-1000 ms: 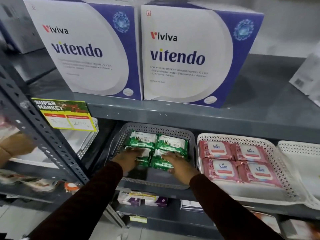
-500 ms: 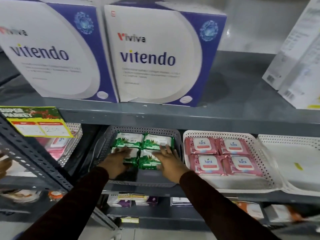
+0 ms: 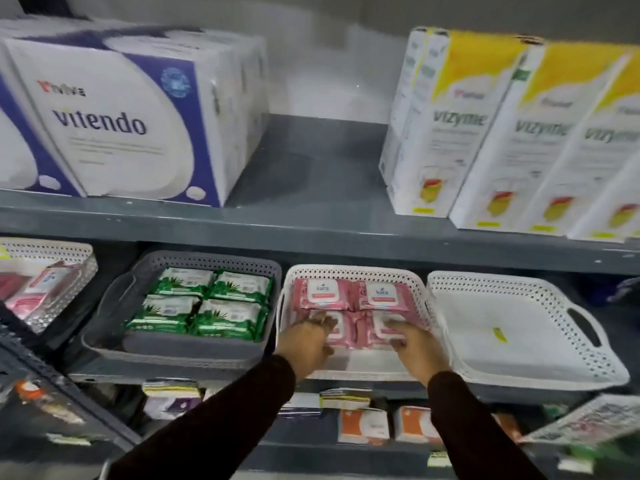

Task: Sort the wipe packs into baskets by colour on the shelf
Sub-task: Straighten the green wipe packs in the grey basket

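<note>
Shelf edge (image 3: 311, 244) overhangs three baskets. Left hand (image 3: 306, 341) and right hand (image 3: 417, 346), fingers spread, press the front pink packs (image 3: 346, 329) in the white basket (image 3: 420, 292); green packs (image 3: 204, 304) fill the grey basket (image 3: 114, 306).

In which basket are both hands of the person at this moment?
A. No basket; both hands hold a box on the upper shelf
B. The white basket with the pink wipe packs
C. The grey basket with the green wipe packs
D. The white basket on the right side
B: the left hand and the right hand both rest on the front pink wipe packs inside the middle white basket.
</note>
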Motion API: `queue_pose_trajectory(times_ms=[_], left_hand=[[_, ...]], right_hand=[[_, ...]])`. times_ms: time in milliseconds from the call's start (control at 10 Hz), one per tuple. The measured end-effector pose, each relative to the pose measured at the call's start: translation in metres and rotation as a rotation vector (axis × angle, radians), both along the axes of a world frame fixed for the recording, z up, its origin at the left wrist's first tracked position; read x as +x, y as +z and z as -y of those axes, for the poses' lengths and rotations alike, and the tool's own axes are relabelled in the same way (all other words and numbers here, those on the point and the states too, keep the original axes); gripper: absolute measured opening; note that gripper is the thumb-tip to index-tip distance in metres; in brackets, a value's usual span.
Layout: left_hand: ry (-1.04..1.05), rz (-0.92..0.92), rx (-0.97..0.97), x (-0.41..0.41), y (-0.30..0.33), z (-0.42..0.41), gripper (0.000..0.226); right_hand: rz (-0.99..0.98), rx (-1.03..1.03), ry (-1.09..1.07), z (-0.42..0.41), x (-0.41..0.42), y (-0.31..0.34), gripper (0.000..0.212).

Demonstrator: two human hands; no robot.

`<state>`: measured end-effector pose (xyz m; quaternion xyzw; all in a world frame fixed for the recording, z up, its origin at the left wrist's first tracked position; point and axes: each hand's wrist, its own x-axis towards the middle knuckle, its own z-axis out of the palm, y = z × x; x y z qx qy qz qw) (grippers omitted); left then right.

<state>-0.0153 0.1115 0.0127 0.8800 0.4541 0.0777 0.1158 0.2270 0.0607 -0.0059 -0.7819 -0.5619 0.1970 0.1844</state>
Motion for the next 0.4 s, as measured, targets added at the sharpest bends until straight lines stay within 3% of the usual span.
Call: queue_pose_trajectory(times_ms=[100, 300, 400], left_hand=[[0.057, -0.153, -0.015, 0.023, 0.0, -0.009, 0.034], [0.045, -0.336, 0.03, 0.033, -0.017, -0.012, 0.031], [0.063, -0.225, -0.035, 0.031, -0.012, 0.0, 0.039]], right_hand=[[0.055, -0.002, 0.093, -0.003, 0.0, 0.002, 0.032], [0.142, -0.101, 0.209, 0.001, -0.002, 0.005, 0.043], [0.148, -0.124, 0.232, 0.009, -0.01, 0.015, 0.043]])
